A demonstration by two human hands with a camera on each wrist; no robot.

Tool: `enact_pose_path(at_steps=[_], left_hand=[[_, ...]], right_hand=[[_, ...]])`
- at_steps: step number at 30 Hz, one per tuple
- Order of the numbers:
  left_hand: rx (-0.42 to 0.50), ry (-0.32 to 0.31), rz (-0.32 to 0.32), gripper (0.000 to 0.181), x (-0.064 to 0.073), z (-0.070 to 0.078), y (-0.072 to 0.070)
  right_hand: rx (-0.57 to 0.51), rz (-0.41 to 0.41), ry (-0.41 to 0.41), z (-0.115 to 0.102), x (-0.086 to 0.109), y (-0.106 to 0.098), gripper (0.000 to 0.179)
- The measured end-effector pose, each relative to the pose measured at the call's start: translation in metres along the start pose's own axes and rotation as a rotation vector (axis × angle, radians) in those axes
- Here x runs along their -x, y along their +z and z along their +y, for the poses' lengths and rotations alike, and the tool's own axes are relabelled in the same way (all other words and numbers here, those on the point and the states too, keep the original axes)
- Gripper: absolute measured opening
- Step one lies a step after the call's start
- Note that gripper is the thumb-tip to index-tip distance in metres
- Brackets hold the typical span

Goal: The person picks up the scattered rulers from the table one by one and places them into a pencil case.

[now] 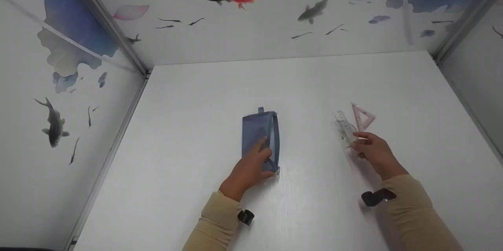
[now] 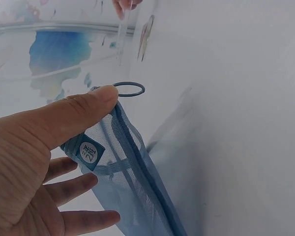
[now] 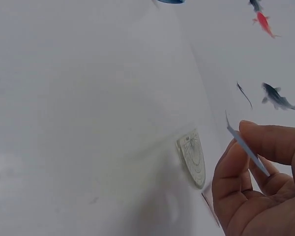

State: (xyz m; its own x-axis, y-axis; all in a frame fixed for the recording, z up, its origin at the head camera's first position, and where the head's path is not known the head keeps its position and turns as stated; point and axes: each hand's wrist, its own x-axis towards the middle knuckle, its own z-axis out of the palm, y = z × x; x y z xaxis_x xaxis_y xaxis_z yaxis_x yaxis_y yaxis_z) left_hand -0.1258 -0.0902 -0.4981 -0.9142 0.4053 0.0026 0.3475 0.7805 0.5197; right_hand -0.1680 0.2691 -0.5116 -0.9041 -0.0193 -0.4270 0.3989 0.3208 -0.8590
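A blue mesh zip pouch, its zipped side gaping, is in my left hand. The left thumb lies on the corner by a ring-shaped pull, and the other fingers are spread along the pouch's far side. Between the thumb and fingers of my right hand, a clear straight ruler is pinched, seen nearly edge-on in the right wrist view. Below the ruler a clear protractor lies on the table. Beside it is a pink triangular set square.
The white table is bounded by panels at the back and both sides. The back panel carries printed fish and petals. A dark camera strap piece sits at the right wrist, another at the left.
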Motion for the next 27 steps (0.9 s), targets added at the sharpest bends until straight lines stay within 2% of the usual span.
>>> enact_pose_path(at_steps=[9,27], left_hand=[[0.012,-0.028,-0.015,0.041,-0.002,0.001,0.0],[0.001,-0.019,-0.012,0.04,-0.002,0.001,0.0]], right_hand=[[0.001,-0.029,-0.002,-0.007,-0.002,0.018,0.054],[-0.039,-0.062,-0.02,-0.02,-0.008,0.052,0.05]])
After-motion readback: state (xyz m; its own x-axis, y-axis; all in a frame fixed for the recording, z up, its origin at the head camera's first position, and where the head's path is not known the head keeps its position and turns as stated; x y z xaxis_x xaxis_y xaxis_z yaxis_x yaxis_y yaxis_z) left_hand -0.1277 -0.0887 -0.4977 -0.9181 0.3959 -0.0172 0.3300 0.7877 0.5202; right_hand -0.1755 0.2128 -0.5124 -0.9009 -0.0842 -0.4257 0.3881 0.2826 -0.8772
